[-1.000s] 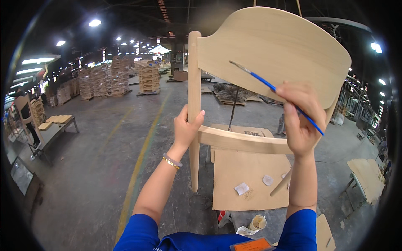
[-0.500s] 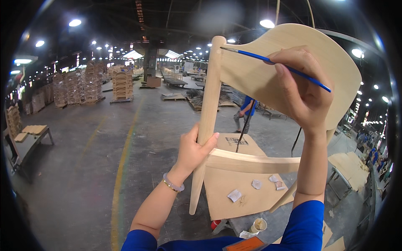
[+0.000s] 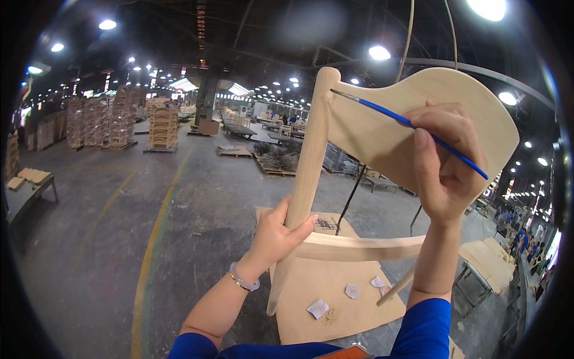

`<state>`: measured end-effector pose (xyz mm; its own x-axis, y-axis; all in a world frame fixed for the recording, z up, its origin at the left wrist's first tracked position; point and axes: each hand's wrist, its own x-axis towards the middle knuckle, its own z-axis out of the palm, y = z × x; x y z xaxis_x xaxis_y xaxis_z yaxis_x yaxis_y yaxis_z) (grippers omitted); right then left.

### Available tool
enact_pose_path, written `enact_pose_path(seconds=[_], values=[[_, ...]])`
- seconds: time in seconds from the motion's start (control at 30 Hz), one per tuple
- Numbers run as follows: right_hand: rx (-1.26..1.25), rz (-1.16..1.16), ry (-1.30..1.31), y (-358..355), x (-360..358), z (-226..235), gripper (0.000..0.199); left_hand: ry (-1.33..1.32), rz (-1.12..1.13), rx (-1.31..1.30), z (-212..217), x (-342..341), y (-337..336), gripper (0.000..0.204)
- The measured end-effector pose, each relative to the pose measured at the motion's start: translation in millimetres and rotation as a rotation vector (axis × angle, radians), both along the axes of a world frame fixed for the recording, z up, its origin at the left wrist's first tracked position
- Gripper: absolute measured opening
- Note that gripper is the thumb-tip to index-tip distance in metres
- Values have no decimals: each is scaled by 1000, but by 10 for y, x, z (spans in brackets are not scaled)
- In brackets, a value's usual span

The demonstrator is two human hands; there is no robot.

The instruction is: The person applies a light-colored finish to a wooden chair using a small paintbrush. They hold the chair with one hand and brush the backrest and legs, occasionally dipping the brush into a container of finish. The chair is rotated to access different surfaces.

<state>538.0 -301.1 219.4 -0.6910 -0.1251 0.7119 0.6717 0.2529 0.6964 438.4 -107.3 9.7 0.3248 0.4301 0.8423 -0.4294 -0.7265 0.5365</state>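
Observation:
A pale, unpainted wooden chair frame stands in front of me, with a curved backrest panel joined to its round left post. My left hand is wrapped round that post, just above where a curved rail meets it. Between thumb and fingers, my right hand pinches a thin blue paintbrush in front of the panel. The brush's dark tip touches or nearly touches the joint between post and panel, near the post's top. Part of the panel is hidden behind my right hand.
Below the chair lies a tan board with several crumpled white scraps. Stacked wooden parts stand on pallets at the far left. To the right is a low table with flat sheets; a bench is at the left edge.
The chair and both hands appear lower in the picture as the view shifts. The brush tip stays by the same joint. A passing person and a small cup have left the view.

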Motion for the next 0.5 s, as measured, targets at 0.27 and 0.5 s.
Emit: enact_pose_path(seconds=[0.27,0.5], values=[[33,0,-5,287,167,9,17,18,-3,25,45,164,328,41],[52,-80,16,557,75,3,20,69,-8,31,77,73,630,39]])
